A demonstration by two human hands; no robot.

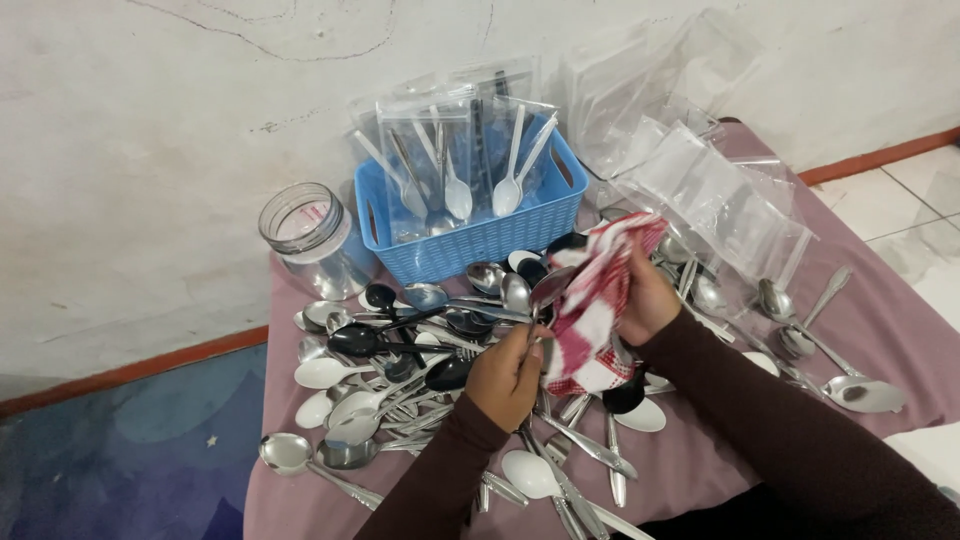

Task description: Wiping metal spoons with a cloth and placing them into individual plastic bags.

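A person's left hand is clenched around the handle of a spoon, whose bowl rises toward a red-and-white cloth gripped in the right hand, fingers closed into its folds just beside the bowl. The risks look modest but real: the spoon's smooth handle could slip from the fist and drop into the heap, and the trailing cloth, hanging low over the pile, could snag a handle and drag pieces toward the table's near edge, where several spoons already lie close to the brink. Under and around both hands spreads a pile of cutlery on a mauve tablecloth, metal spoons mixed with white and black ones, many overlapping. Farther back stand a clear jar at left, a blue basket holding spoons sealed in clear bags, and a stack of clear bags at right, against a cracked white wall.
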